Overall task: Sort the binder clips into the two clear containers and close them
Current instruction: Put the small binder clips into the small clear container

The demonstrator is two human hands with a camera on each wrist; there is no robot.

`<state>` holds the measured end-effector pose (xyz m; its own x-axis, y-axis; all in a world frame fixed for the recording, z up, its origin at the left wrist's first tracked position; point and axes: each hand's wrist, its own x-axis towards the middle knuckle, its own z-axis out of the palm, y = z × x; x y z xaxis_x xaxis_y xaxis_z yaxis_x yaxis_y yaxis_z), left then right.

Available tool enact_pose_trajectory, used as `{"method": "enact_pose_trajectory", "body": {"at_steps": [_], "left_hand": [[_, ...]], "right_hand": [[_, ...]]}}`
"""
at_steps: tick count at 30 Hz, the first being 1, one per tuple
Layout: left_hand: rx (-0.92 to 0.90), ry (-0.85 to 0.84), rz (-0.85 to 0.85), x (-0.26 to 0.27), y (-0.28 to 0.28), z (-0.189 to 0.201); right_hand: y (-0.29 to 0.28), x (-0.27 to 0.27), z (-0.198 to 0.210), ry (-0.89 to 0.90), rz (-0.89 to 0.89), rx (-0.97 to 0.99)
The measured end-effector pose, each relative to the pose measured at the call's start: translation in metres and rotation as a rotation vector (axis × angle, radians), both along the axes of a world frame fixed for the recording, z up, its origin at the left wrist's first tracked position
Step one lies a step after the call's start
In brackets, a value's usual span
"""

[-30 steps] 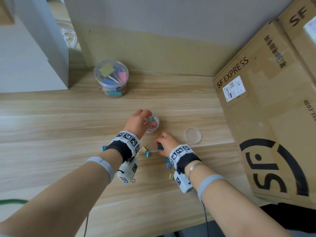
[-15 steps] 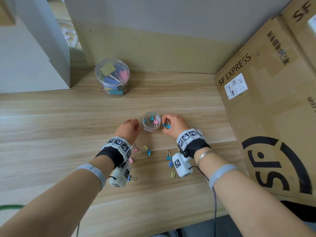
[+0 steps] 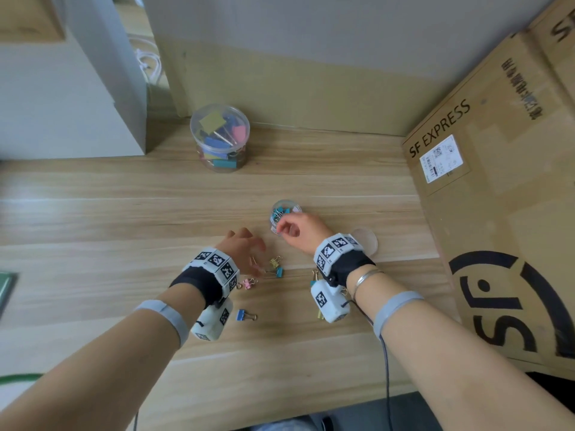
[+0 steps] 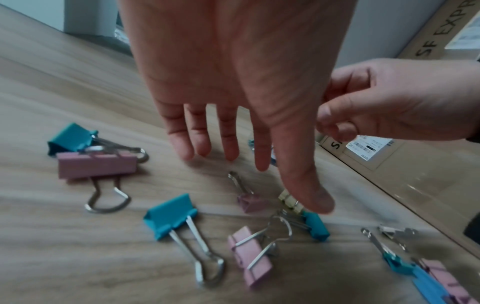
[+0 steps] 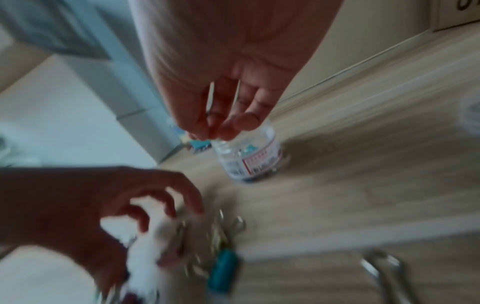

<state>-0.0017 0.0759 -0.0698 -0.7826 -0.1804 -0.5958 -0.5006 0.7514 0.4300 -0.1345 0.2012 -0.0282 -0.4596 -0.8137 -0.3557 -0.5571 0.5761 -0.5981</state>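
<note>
While the right hand [image 3: 295, 230] hangs over the small jar [image 3: 284, 213] near the middle of the tabletop [image 3: 93, 213], its fingertips [image 5: 226, 129] are bunched close together just above the jar's open top. The wrist picture is blurry, so I cannot tell if they pinch a clip or nothing at all. Blue clips lie inside the small jar. Its round lid [image 3: 365, 242] lies flat on the tabletop, just right of the right wrist.

The left hand [image 3: 241, 248] is spread out with loose, straight fingers [image 4: 231, 142] and holds nothing. It hangs just above a bunch of loose clips [image 3: 273, 269] near the front edge of the tabletop. They are pink, blue and yellow, and some touch each other. One blue clip [image 3: 244, 315] lies by itself, closer to the front edge.

A big jar [image 3: 221, 138] full of large clips stands near the back edge, with its lid on. A cardboard box [image 3: 497, 213] fills the right side.
</note>
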Motion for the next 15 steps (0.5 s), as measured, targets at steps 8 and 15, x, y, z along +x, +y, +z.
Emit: {"method": "enact_pose_trajectory", "body": {"at_steps": [8,15], "left_hand": [[-0.123,-0.048,-0.183,0.004,0.011,-0.003],[-0.065,0.045,-0.067,0.004,0.018,-0.003]], "right_hand": [[0.014,0.030,-0.029,0.037,0.273,0.328],[0.013,0.034,-0.036,0.121,0.248,0.315]]}}
